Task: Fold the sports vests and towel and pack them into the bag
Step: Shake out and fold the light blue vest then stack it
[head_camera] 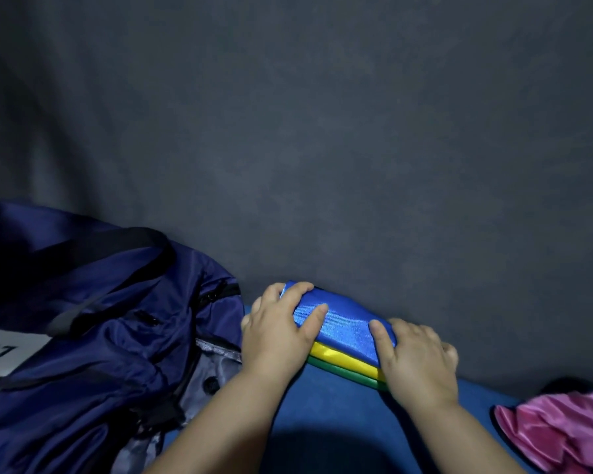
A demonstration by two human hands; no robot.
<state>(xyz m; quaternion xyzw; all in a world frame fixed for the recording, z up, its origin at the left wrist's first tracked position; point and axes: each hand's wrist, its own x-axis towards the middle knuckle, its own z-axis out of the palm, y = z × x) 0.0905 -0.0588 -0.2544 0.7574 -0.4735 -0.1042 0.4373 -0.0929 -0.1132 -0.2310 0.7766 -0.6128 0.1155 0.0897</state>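
blue surface [339,415] at the bottom holds a crumpled pink vest [562,436] at lower right. mid-frame, the left hand [274,336] and right hand [418,360] clamp the ends of the folded vest stack [346,328], thumbs on top, fingers curled round. its slick layers could slide apart before reaching the bag [117,319] at left.

My left hand [274,333] and right hand [420,359] grip the ends of the folded stack [348,336]: blue vest [343,319] over yellow vest [343,358] over green vest [336,370]. The navy bag [117,319] lies left, a pink vest [562,429] near right.
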